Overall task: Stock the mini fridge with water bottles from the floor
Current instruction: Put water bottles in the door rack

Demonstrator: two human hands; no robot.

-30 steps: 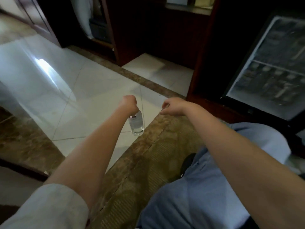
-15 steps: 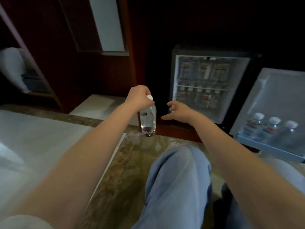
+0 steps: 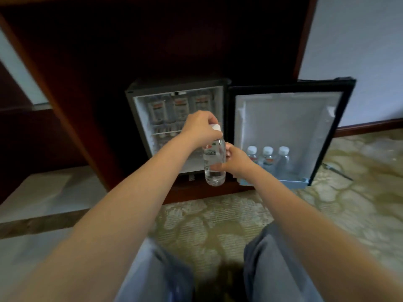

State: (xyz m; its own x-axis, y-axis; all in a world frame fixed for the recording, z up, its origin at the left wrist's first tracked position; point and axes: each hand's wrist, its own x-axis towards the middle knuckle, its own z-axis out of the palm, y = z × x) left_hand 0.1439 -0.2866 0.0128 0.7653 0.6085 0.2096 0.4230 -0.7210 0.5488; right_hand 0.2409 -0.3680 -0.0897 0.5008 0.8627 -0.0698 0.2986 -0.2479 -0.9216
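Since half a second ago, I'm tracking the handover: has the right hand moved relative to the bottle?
Yes. The right hand has closed in leftward onto the bottle held by the left hand, before the open fridge.

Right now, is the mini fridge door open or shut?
Open. The door is swung wide to the right of the mini fridge, showing its white inner face and three bottles standing in its bottom shelf.

Dark wood cabinetry point(image 3: 109, 62), pale wall point(image 3: 359, 51), patterned carpet point(image 3: 218, 221), dim light
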